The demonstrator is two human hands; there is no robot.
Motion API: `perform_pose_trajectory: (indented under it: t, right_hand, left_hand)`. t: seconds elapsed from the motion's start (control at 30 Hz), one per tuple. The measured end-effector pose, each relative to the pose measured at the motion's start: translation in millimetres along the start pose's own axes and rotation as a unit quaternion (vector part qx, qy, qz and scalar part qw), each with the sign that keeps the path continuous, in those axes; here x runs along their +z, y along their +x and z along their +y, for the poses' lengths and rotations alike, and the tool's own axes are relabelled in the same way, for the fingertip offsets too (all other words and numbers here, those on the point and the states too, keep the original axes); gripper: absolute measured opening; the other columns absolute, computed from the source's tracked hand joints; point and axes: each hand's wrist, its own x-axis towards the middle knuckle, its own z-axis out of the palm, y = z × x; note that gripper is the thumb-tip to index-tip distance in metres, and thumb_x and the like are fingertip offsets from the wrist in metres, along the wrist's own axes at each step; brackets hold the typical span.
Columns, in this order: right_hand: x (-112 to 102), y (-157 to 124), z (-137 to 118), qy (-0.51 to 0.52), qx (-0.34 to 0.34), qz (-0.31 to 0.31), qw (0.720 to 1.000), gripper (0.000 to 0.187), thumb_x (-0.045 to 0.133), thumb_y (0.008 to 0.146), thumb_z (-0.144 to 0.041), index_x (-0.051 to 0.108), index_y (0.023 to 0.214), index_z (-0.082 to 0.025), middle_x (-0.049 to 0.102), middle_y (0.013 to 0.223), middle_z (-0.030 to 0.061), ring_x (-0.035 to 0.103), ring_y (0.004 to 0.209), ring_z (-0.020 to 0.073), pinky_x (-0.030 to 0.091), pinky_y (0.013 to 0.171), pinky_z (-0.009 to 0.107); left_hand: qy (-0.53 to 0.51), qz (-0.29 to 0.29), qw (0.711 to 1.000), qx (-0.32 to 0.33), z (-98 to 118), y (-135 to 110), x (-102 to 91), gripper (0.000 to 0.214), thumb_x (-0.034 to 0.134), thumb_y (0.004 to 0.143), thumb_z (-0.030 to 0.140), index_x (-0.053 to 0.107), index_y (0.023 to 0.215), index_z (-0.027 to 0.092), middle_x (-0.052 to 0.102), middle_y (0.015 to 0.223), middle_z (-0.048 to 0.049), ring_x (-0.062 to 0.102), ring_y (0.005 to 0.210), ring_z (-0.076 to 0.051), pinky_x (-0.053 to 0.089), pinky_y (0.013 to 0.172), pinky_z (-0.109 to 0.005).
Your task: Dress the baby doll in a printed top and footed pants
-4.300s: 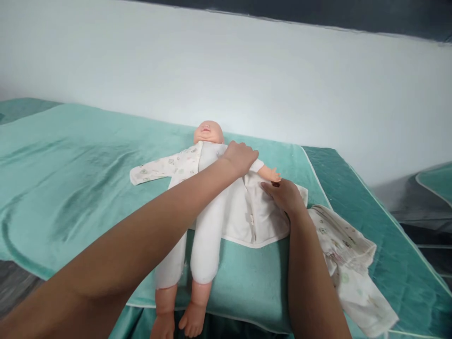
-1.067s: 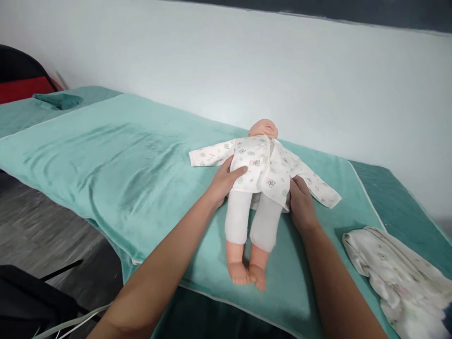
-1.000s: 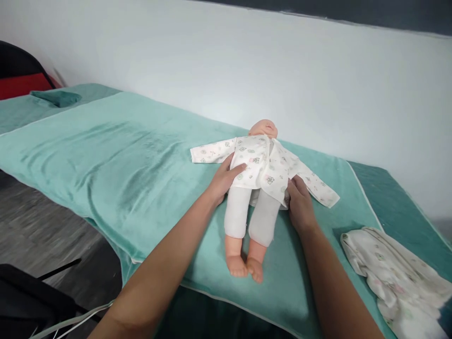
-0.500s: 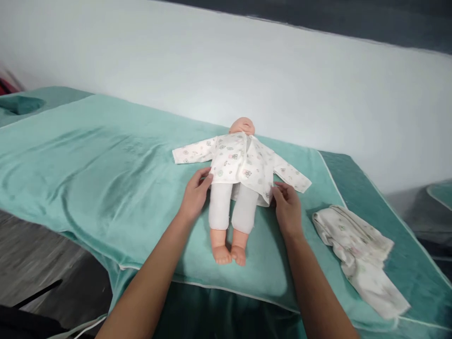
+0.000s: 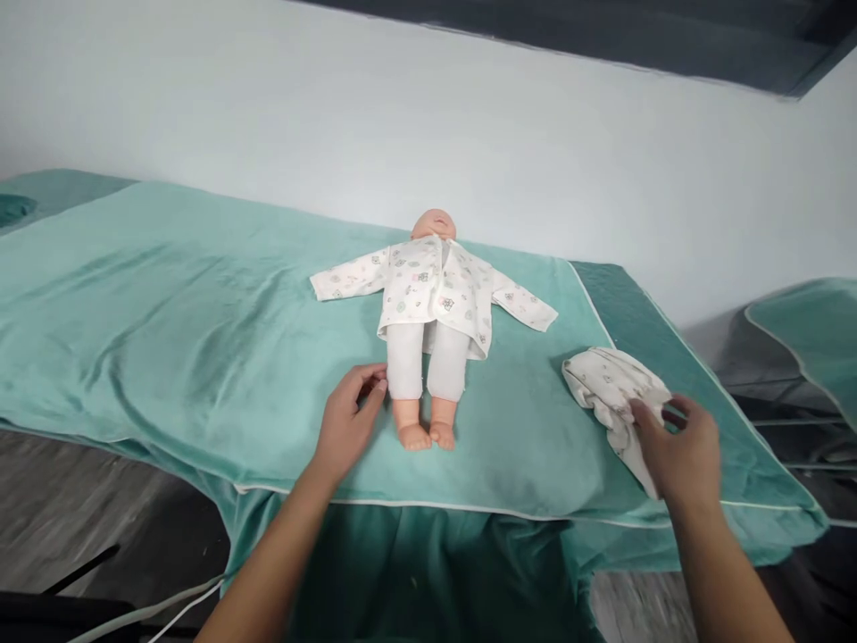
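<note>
The left hand [image 5: 349,413] has a loose, open grip with nothing in it. Its fingers [image 5: 372,390] are lightly curled, and their tips lie just beside the doll [image 5: 406,368] at the lower leg, on the left of the doll. I cannot tell whether they touch the leg. The palm rests on the teal towel [image 5: 167,295].

The right hand [image 5: 681,451] is well off to the doll's right, with a half-open grip. One finger is laid on the near end of a crumpled printed garment [image 5: 606,382] and the others are curled above it, not closed around the cloth. This garment lies in a heap on the towel to the right of the doll's legs, apart from the doll.

The doll lies on its back in the middle of the towel, its head towards the wall and its bare feet towards the person. It wears a white printed jacket [image 5: 432,290] with both sleeves spread out sideways, and plain white trousers.

The towel covers a bed [image 5: 622,308] and hangs over the edge below the doll's feet. Far right of the doll stands a second teal-covered bed [image 5: 820,326]. Below and left of the doll, a white cable [image 5: 170,610] runs across the floor.
</note>
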Motion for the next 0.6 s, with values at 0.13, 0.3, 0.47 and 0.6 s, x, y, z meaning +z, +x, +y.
perform_pose_trajectory:
  t: [0.13, 0.3, 0.47, 0.6]
  right_hand:
    - [9, 9, -9, -0.001, 0.084, 0.035, 0.996, 0.044, 0.068, 0.075, -0.058, 0.059, 0.105, -0.027, 0.065, 0.107, 0.0175, 0.062, 0.103, 0.0397, 0.045, 0.082, 0.051]
    - [34, 23, -45, 0.001, -0.013, 0.001, 1.000, 0.043, 0.066, 0.075, -0.045, 0.066, 0.110, -0.020, 0.066, 0.090, 0.0084, 0.060, 0.085, 0.0273, 0.045, 0.084, 0.043]
    - [55, -4, -109, 0.133, -0.130, -0.083, 0.979, 0.039, 0.064, 0.077, -0.035, 0.067, 0.113, -0.022, 0.071, 0.107, 0.0072, 0.064, 0.093, 0.0243, 0.049, 0.088, 0.040]
    - [49, -30, -150, 0.118, -0.248, -0.086, 0.958, 0.041, 0.058, 0.077, -0.021, 0.068, 0.117, -0.026, 0.070, 0.118, 0.0080, 0.063, 0.107, 0.0272, 0.048, 0.097, 0.043]
  left_hand:
    - [0.013, -0.028, 1.000, 0.000, 5, -32, -0.5, 0.022, 0.052, 0.097, 0.038, 0.066, 0.103, 0.022, 0.069, 0.101, -0.0039, 0.062, 0.094, -0.019, 0.049, 0.087, -0.032]
    - [0.045, -0.017, 0.997, 0.060, 16, -72, 14.5, 0.024, 0.052, 0.099, 0.035, 0.062, 0.118, 0.024, 0.059, 0.112, -0.0072, 0.060, 0.104, -0.019, 0.050, 0.094, -0.034]
    - [0.226, -0.047, 0.960, 0.157, 20, -73, 28.6, 0.033, 0.059, 0.094, 0.034, 0.065, 0.127, 0.029, 0.049, 0.111, -0.0093, 0.055, 0.101, -0.024, 0.051, 0.087, -0.038]
    - [0.228, -0.036, 0.959, 0.165, 12, -55, 23.1, 0.022, 0.053, 0.097, 0.031, 0.071, 0.106, 0.022, 0.047, 0.099, -0.0071, 0.054, 0.090, -0.020, 0.050, 0.075, -0.031]
